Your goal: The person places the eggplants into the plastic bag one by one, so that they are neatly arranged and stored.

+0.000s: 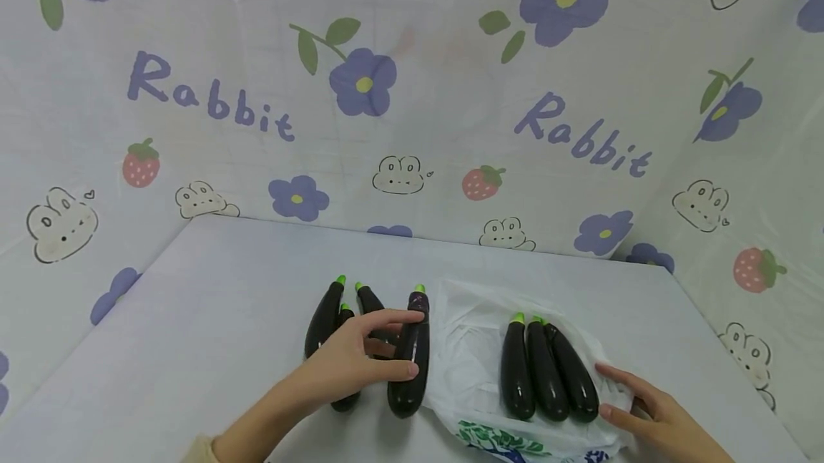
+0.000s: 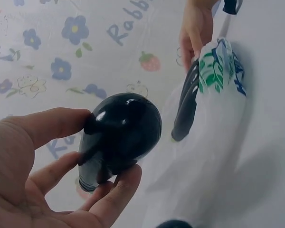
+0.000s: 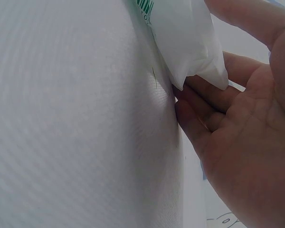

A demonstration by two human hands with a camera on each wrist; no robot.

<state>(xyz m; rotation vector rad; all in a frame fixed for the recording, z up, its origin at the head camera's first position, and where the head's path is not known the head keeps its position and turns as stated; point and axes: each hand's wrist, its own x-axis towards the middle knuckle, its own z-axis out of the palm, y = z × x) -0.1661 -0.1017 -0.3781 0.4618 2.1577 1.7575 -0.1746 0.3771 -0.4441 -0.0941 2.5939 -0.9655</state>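
Note:
My left hand (image 1: 344, 356) grips a dark, glossy eggplant (image 1: 407, 397) with a green stem end, thumb and fingers on either side; the left wrist view shows its rounded end (image 2: 128, 123). It stands just left of a white plastic bag (image 1: 463, 348) that lies flat. On the bag, three eggplants (image 1: 548, 377) lie side by side, stems pointing away. At the bag's right edge, my right hand (image 1: 656, 413) rests with fingers loosely extended. Up close, a bag corner (image 3: 194, 61) hangs against its fingers, partly hiding them.
Behind my left hand lie several more eggplants (image 1: 324, 320), partly covered by it. Green and blue print marks the bag's near end (image 1: 502, 438). A white table (image 1: 212, 320) carries everything, backed by a cloth (image 1: 438, 105) patterned with flowers and rabbits.

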